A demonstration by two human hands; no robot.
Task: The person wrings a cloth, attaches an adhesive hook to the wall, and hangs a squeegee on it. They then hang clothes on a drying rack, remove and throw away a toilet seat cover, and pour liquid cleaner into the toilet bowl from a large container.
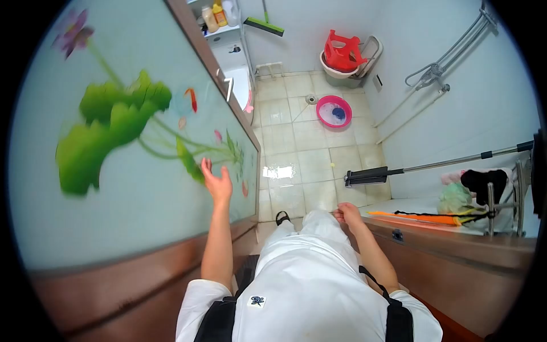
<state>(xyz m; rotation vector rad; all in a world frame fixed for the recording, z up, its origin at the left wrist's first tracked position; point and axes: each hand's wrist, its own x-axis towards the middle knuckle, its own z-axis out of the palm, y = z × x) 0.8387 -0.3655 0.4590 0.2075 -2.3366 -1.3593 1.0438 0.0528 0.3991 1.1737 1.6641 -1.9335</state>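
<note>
My left hand (217, 181) is raised beside the frosted glass door (125, 222), its fingers apart and nothing in it. Whether it touches the glass I cannot tell. Green lotus leaves and pink flowers decorate the door, and a white handle (229, 89) sits on its far edge. My right hand (348, 215) hangs low by my right thigh, near the door frame on the right; its fingers are loosely bent, with nothing visible in them. Ahead on the tiled floor (285, 145) stands a pink basin (320, 118) with cloudy water and a dark blue item.
A mop (367, 176) juts in from the right above the floor. Red stools (343, 51) rest on a basin in the far corner. Bottles (209, 18) fill a shelf near a green squeegee (264, 26). An orange folded umbrella-like item (421, 218) hangs at right.
</note>
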